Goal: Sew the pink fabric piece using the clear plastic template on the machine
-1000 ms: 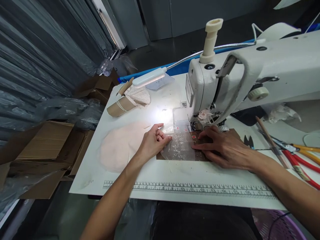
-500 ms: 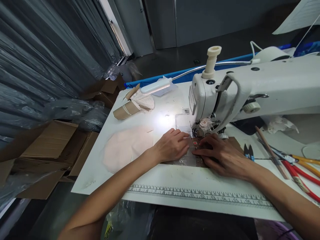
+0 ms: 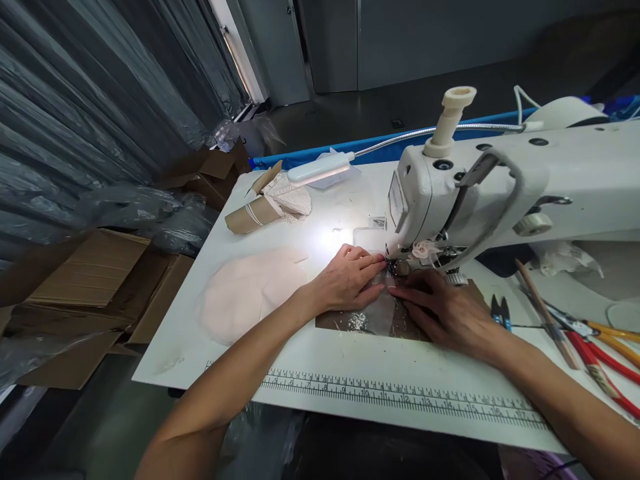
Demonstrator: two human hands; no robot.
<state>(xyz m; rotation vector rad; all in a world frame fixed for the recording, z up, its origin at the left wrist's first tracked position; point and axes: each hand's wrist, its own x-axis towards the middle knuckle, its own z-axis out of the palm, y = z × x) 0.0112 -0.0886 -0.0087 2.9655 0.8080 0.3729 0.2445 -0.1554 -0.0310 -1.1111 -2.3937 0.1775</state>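
I am watching both bare hands working right at the foot of the white industrial sewing machine (image 3: 500, 180). The left hand (image 3: 350, 277) is lying flat, fingers pressed together and stretched toward the needle, pinning down the clear, glossy plastic sheet (image 3: 373, 313) that is resting on a brown rectangular board (image 3: 330, 320). A second ago this hand was curled loosely at the sheet's left edge, well back from the needle; half a second ago it was already sliding in, and now its fingertips are sitting just beside the presser foot. The right hand (image 3: 445, 310) is lying palm down on the same sheet, fingers extended and close together, tips meeting the left hand's near the needle; it has hardly shifted. The small red marks that were showing on the sheet earlier are now hidden under the hands, so I judge that the sheet is being squared up under the foot.

Elsewhere on the white table (image 3: 350, 360), a pale pink round piece of fabric (image 3: 250, 293) is lying to the left, a printed ruler strip (image 3: 400, 397) is running along the near edge, and red-handled scissors (image 3: 600, 363) are lying at the right.
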